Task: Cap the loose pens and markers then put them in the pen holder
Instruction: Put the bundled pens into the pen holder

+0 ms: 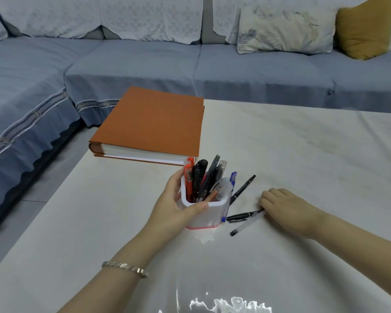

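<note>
A white pen holder (207,216) with a pink base stands on the table, filled with several red, black and clear pens. My left hand (174,208) is wrapped around its left side, thumb on the front rim. Beside the holder's right wall a blue-capped pen (229,195) leans. A thin black pen (244,187) lies on the table behind it. A black marker (242,216) and a clear pen with a black cap (246,225) lie to the right. My right hand (287,205) rests there, fingertips curled onto the ends of those two; a grip cannot be confirmed.
A thick orange album (154,125) lies on the white table (303,154) behind the holder. A blue-covered sofa (145,59) wraps around the far and left sides, with a patterned cushion (284,30) and a mustard cushion (366,28).
</note>
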